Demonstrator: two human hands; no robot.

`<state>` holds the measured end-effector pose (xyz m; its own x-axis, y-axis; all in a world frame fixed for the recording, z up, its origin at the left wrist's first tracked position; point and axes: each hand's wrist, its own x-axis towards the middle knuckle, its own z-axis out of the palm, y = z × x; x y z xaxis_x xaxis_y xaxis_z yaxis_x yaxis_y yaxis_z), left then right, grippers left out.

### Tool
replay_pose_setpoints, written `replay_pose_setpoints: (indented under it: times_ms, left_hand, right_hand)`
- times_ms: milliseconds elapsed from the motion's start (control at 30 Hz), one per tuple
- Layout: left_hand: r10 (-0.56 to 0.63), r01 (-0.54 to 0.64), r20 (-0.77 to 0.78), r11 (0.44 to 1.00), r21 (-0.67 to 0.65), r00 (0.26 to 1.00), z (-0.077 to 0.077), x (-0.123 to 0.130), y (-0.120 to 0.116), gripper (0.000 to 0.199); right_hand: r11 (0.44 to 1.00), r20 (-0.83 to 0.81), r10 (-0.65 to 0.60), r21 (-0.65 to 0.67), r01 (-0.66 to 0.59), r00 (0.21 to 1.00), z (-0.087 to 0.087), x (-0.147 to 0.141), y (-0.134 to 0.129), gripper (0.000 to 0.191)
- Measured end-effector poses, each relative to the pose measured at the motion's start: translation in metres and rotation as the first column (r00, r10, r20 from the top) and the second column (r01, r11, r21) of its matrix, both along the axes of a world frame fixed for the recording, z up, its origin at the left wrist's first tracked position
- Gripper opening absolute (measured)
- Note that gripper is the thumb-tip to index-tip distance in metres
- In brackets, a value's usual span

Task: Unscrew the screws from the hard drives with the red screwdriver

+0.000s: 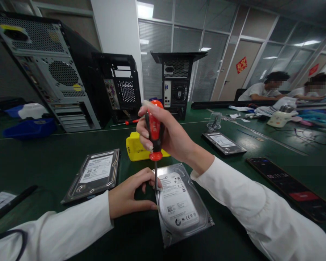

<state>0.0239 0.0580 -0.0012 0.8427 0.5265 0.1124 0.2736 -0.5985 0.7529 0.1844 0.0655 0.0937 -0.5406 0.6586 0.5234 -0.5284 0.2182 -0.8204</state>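
A silver hard drive (180, 197) with a white label lies face up on the green table, slightly turned. Upright over its left edge is a red and black screwdriver (155, 125), its handle wrapped by the fingers of my right hand (176, 136). The shaft runs down to the drive's left edge; I cannot make out a screw under the tip. My left hand (130, 195) grips that same edge, thumb nearer me and fingers farther up beside the shaft. Just behind the drive sits a yellow tray (136, 146), partly hidden by my right hand.
Other hard drives lie left (97, 168) and right (224, 142). A phone (290, 185) showing a timer rests at right. Computer cases (43, 72) stand behind, with another red screwdriver (132, 122) before them. A blue tray (29, 128) is far left. Two people sit at the back right.
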Motion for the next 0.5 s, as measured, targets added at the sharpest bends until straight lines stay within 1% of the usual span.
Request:
replay_pose_setpoints:
  times_ms: [100,167,267,333,400,500]
  left_hand:
    - [0.004,-0.004,-0.002,1.000,0.004,1.000,0.0000,-0.0002,-0.0002,0.032]
    - [0.003,-0.003,0.002,1.000,0.002,1.000,0.0000,-0.0003,-0.0005,0.033]
    - [0.006,-0.006,0.004,1.000,0.003,1.000,-0.0001,-0.0003,-0.0008,0.033]
    - [0.009,-0.009,0.001,1.000,0.006,1.000,-0.0001,-0.0002,-0.0007,0.032]
    - [0.003,-0.003,-0.002,1.000,0.009,1.000,-0.0001,-0.0001,-0.0004,0.032]
    - [-0.011,0.011,-0.001,1.000,0.008,1.000,-0.0001,0.0001,0.0002,0.032]
  right_hand:
    - [0.998,-0.008,0.055,0.019,-0.055,0.998,0.0016,-0.0001,-0.0018,0.035]
    - [0.998,0.024,0.051,0.029,-0.052,0.998,0.0025,-0.0012,-0.0031,0.036]
    - [1.000,0.046,-0.011,0.018,0.010,0.999,0.0024,-0.0033,-0.0043,0.028]
    - [0.996,-0.005,-0.086,0.017,0.087,0.996,0.0012,-0.0043,-0.0040,0.021]
    - [0.988,-0.060,-0.149,0.019,0.151,0.987,-0.0005,-0.0047,-0.0030,0.022]
    - [0.988,-0.065,-0.153,0.022,0.155,0.986,-0.0027,-0.0043,-0.0007,0.021]
